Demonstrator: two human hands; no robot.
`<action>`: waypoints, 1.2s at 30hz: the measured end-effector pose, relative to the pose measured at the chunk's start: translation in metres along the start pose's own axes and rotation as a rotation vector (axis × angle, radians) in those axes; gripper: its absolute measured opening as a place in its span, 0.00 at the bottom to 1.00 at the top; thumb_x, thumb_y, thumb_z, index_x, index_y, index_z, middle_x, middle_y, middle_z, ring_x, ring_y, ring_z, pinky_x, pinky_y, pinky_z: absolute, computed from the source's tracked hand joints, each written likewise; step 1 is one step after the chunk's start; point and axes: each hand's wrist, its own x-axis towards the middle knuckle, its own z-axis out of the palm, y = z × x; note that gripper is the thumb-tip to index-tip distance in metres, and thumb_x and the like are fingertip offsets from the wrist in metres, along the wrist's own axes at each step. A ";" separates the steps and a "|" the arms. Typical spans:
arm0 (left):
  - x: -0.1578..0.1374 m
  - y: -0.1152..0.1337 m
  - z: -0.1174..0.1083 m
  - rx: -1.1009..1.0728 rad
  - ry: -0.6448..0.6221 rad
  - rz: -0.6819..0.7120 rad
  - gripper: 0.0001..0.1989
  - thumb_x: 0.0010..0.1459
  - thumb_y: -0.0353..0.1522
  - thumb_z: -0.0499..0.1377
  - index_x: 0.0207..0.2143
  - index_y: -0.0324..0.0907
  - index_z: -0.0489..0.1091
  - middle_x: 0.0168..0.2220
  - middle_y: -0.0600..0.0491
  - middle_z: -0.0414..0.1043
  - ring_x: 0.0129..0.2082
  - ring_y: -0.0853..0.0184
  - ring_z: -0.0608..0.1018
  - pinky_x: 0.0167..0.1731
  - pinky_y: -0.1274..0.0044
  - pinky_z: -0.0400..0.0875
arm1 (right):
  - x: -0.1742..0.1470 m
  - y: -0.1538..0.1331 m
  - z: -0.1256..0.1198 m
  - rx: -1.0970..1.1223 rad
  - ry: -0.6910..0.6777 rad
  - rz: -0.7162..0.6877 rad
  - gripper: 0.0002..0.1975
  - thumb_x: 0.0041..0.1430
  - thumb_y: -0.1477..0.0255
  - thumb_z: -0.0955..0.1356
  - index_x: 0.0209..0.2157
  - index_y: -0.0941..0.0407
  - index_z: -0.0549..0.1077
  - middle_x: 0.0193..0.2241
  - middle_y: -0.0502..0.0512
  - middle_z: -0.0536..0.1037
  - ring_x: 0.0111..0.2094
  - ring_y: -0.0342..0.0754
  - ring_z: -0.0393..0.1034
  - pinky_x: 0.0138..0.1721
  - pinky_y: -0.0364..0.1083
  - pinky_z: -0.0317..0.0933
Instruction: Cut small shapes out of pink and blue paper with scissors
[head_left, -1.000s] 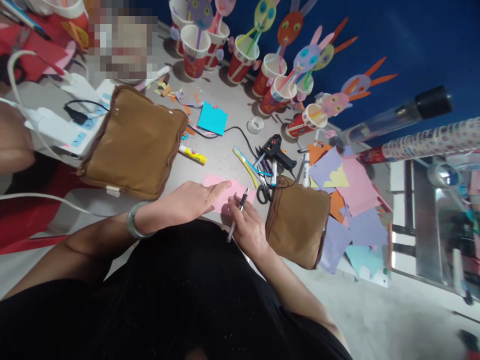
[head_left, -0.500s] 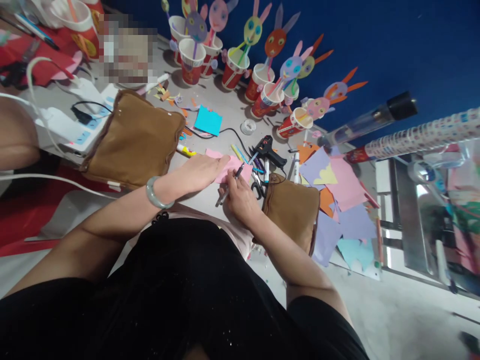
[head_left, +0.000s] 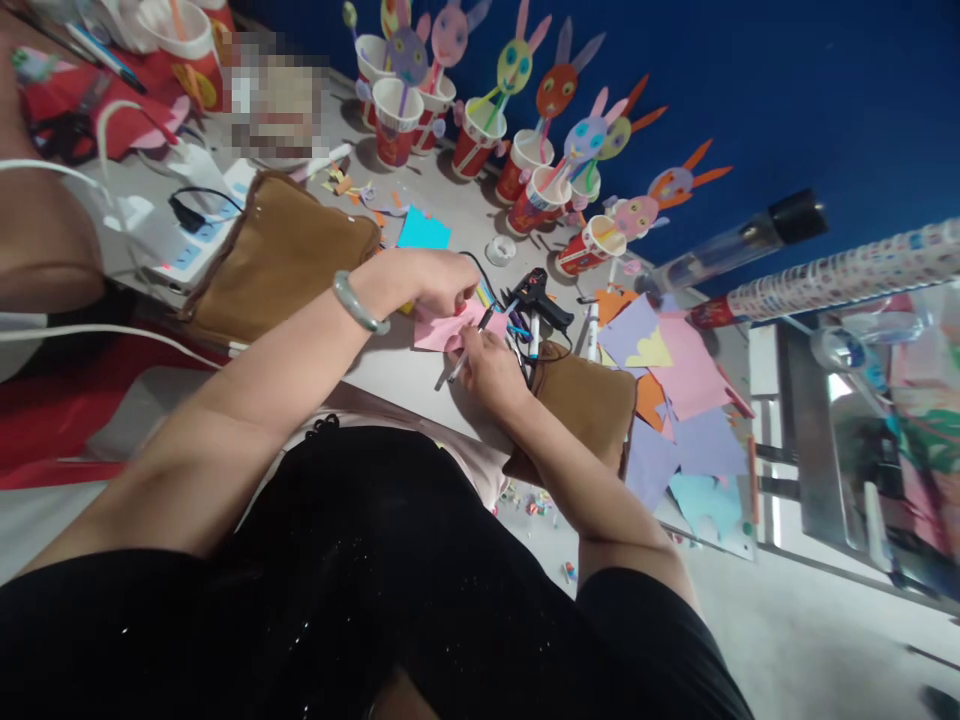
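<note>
A pink sheet of paper lies on the grey table in front of me. My left hand, with a pale green bangle at the wrist, has its fingers curled down on the sheet's far edge. My right hand grips a pen whose tip rests on the pink paper. A black glue gun and black-handled scissors lie just right of the sheet.
Two brown pouches rest on the table, one at left, one at right. Red paper cups with paper rabbits line the back. Loose coloured sheets spread at right. A power strip lies at left.
My left hand went from lying flat on the pink paper to curling its fingers at the far edge, arm lifted. Both hands and the view shifted toward the back of the table.
</note>
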 end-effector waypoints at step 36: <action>0.049 -0.061 0.008 -0.085 0.265 0.295 0.13 0.57 0.37 0.58 0.38 0.39 0.77 0.39 0.48 0.78 0.40 0.63 0.77 0.38 0.75 0.66 | -0.012 0.047 0.008 -0.125 0.384 0.300 0.12 0.69 0.66 0.61 0.42 0.57 0.72 0.33 0.61 0.76 0.36 0.55 0.67 0.38 0.51 0.61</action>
